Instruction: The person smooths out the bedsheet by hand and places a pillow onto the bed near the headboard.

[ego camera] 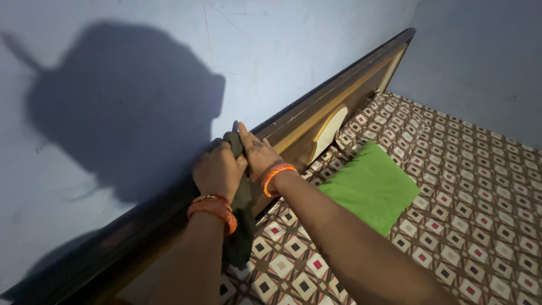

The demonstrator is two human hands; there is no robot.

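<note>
Room: blue walls (316, 39) fill the far side, meeting in a corner at far right, and a big dark shadow (124, 107) sits on the left wall.
Headboard: dark wooden headboard (316, 107) runs from near left up to far right along the wall, with a gold-toned strip and a pale rounded inlay on its face.
Left hand: left hand (219, 169) is curled into a fist on top of the headboard rail, fingers wrapped round a dark cloth (241, 226), orange bangles at the wrist.
Cloth: the dark cloth is bunched under both hands on the rail, and its loose end hangs down the front of the headboard between the two forearms, reaching toward the mattress.
Right hand: right hand (257, 152) is just beside the left, touching it, fingers straight and pressed flat onto the top of the cloth, an orange band on the wrist.
Bed: patterned bedsheet (468, 186) with small squares in brown, cream, red and dark tones spreads from near centre out to the right.
Pillow: green pillow (370, 186) lies flat on the sheet, right of the hands, close to the headboard and apart from the cloth.
</note>
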